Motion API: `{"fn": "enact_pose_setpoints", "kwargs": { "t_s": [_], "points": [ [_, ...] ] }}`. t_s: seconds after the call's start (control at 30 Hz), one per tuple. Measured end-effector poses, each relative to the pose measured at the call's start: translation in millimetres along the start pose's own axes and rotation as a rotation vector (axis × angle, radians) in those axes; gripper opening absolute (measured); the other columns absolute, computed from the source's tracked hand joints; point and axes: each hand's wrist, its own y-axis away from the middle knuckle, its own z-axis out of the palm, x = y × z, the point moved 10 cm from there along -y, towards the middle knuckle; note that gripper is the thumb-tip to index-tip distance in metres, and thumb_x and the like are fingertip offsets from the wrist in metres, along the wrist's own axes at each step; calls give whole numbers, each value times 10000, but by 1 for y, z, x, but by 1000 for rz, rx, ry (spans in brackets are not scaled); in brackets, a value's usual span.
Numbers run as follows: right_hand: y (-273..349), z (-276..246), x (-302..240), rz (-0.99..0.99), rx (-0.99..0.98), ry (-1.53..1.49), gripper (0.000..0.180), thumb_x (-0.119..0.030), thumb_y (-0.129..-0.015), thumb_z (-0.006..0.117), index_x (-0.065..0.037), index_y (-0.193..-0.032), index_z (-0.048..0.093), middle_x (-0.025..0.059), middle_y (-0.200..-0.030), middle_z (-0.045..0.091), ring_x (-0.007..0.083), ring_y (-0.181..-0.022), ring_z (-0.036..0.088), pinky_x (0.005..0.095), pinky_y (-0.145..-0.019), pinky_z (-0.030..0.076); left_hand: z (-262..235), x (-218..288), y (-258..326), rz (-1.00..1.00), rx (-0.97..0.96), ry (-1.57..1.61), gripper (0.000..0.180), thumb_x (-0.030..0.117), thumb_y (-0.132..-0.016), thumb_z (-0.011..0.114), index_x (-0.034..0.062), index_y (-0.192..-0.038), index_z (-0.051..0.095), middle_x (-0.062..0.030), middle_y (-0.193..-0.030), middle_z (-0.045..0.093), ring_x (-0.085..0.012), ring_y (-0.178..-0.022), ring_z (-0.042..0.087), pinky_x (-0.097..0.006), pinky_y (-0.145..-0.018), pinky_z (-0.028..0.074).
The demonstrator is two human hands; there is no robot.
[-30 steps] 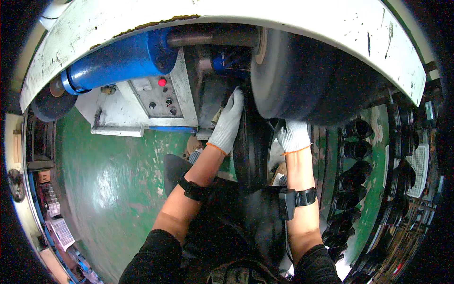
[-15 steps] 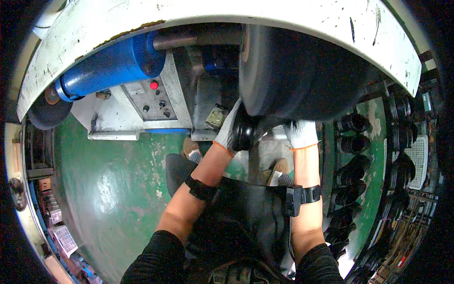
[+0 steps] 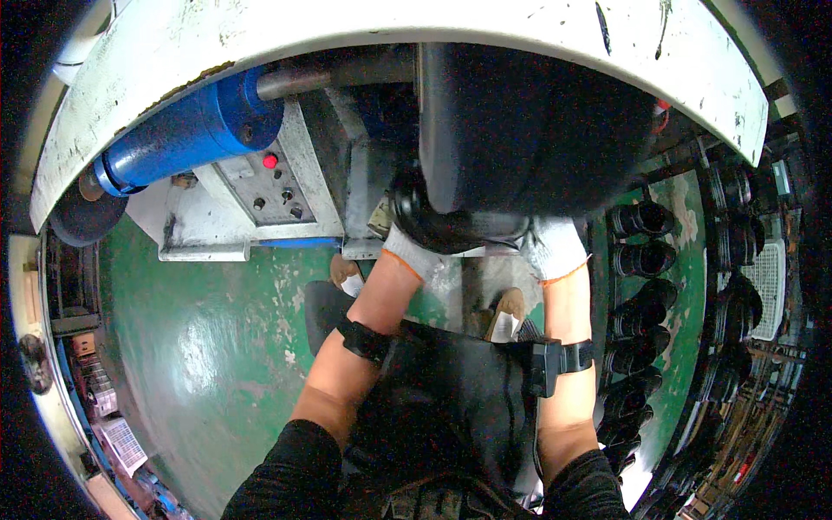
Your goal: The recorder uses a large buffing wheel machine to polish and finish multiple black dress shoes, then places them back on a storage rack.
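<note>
A glossy black shoe (image 3: 459, 232) lies sideways under a large dark buffing wheel (image 3: 529, 130), close against its lower rim; whether they touch I cannot tell. My left hand (image 3: 416, 253), in a white knit glove with an orange cuff, grips the shoe's left end from below. At the other end my right hand (image 3: 557, 248), gloved alike, is closed on the shoe. Most fingers of both hands are hidden behind the shoe and the wheel. The wheel's surface looks blurred.
A white machine hood (image 3: 390, 19) arches over the wheel. To the left are a blue cylindrical housing (image 3: 178, 130) on the shaft and a panel with a red button (image 3: 269, 161). Black shoes (image 3: 643, 258) stand in rows at right, beside a white plastic basket (image 3: 765, 295).
The shoe has swung from pointing toward me to lying crosswise under the wheel. My left hand has moved slightly left and turned with it; my right hand stays nearly in place.
</note>
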Motion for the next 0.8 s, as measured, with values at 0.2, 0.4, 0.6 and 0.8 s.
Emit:
{"fn": "enact_pose_setpoints", "kwargs": {
  "t_s": [0.2,0.4,0.6,0.8],
  "points": [
    [8,79,-78,-546,-13,1262,426,-227,-926,489,-1,-1285,524,200,-1276,565,391,-1172,524,469,-1051,384,-6,-61,-2,-374,-44,431,751,472,-683,710,65,-1278,501,-147,-1225,550,-362,-1132,495,-434,-998,398],
    [-5,103,-45,-414,-75,1424,359,-208,-828,530,-45,-1130,636,181,-1206,615,319,-1080,598,453,-933,485,-71,-72,-19,-575,270,823,454,409,-932,449,92,-1237,563,-104,-1211,593,-290,-1156,513,-379,-1020,399],
    [-5,137,-61,-437,15,1573,378,-248,-832,515,-104,-1155,645,158,-1214,609,365,-1121,569,504,-955,455,-57,-57,-16,-726,515,2326,523,508,-944,446,137,-1304,529,-57,-1289,575,-279,-1158,539,-415,-1043,395],
    [-16,112,-77,-310,180,1566,437,-293,-872,487,-139,-1270,579,148,-1350,518,371,-1243,478,524,-1054,356,-45,-42,-28,-799,490,2234,559,548,-923,466,161,-1323,520,-52,-1295,572,-268,-1162,539,-407,-1045,392]
  ]
}}
